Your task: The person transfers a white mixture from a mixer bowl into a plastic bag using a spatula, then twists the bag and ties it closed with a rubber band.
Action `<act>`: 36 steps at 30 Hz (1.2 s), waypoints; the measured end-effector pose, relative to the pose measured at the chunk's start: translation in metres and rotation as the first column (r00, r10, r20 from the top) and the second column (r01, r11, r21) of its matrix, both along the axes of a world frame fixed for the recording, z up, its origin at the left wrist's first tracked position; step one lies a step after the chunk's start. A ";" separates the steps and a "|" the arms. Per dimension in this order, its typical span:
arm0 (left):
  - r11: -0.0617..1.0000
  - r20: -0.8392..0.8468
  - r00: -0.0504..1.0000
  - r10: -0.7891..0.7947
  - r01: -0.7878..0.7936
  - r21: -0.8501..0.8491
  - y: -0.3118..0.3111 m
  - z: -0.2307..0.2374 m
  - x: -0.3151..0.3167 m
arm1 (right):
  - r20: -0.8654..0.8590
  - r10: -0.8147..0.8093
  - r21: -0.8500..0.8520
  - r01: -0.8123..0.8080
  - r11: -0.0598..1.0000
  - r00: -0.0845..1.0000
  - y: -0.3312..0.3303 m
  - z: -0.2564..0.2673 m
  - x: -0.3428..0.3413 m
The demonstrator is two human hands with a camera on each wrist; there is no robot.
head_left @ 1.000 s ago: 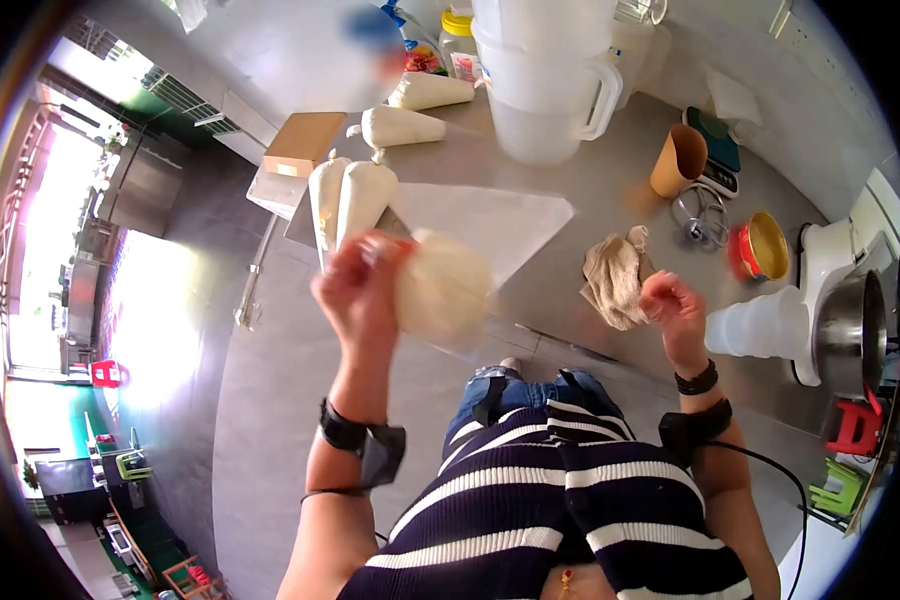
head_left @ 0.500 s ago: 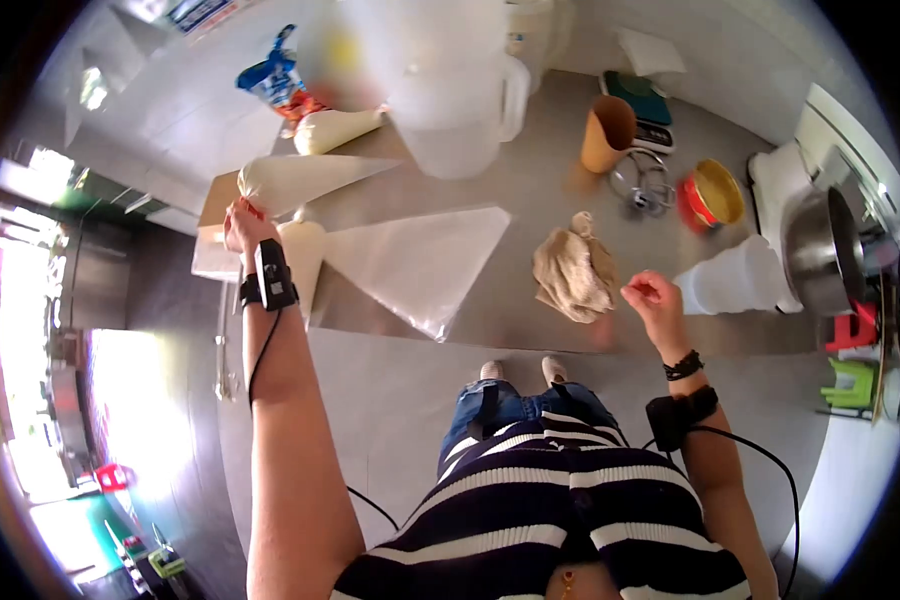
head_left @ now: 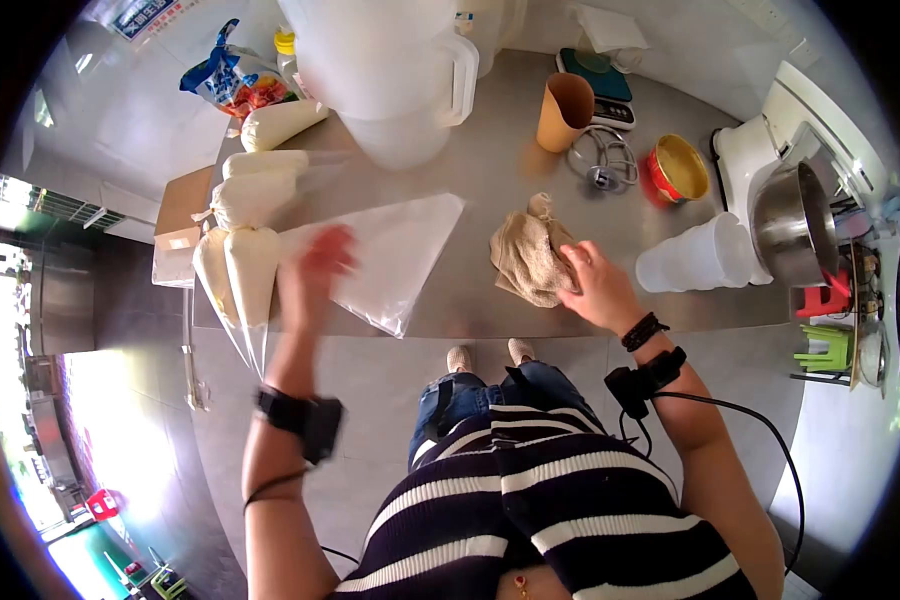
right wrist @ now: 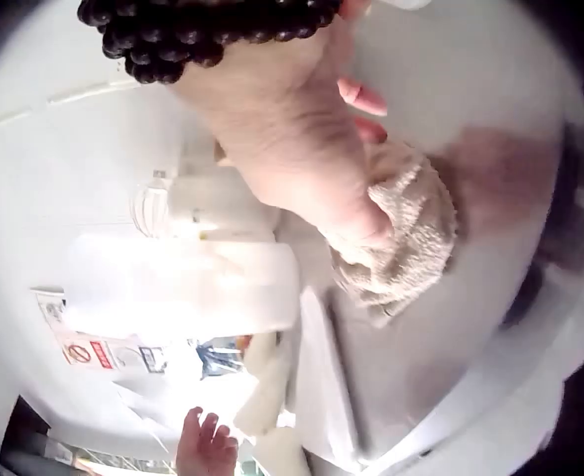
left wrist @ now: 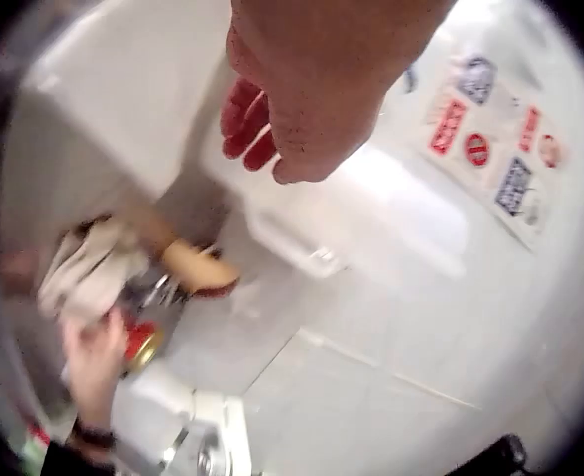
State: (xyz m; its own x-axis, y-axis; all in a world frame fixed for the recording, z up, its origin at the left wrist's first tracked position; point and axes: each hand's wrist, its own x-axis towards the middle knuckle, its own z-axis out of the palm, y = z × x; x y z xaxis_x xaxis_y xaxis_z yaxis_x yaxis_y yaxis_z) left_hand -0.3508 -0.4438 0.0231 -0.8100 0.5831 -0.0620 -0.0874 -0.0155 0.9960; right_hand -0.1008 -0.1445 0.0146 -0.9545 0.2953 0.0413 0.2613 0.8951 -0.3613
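In the head view my left hand (head_left: 318,270), blurred, is above the left edge of flat clear bags (head_left: 400,240), holding nothing. Its fingers hang loosely bent in the left wrist view (left wrist: 317,99). Left of it lie several filled piping bags (head_left: 253,265) with pale contents, their tips clear. My right hand (head_left: 605,290) is at the right side of a crumpled beige cloth (head_left: 530,255). The right wrist view shows this hand (right wrist: 297,149) with its thumb pressed into the cloth (right wrist: 411,238) and fingers at its far edge, partly hidden.
A large white pitcher (head_left: 400,120) stands at the back. A brown cup (head_left: 563,115), whisk attachment (head_left: 605,165), scale (head_left: 610,110) and red-yellow tin (head_left: 678,168) are right of it. White stacked cups (head_left: 695,258) sit beside a mixer bowl (head_left: 795,225). A cardboard box (head_left: 182,210) is far left.
My left hand let go of a filled piping bag, now lying among the others at the left, and moved back right. My right hand moved left onto the cloth. The head view shifted.
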 end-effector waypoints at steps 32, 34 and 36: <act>0.950 0.482 0.873 -0.078 -0.081 0.301 0.175 -0.015 0.163 | -0.208 0.449 0.137 -0.429 0.893 0.869 -0.045 0.072 -0.018; 0.904 0.588 0.792 -0.165 -0.117 0.411 0.157 -0.022 0.151 | -0.232 0.528 0.090 -0.522 0.848 0.817 -0.052 0.106 -0.007; 0.925 0.642 0.764 -0.072 -0.190 0.330 0.142 0.007 0.151 | -0.353 0.348 0.026 -0.363 0.932 0.869 -0.035 0.100 -0.008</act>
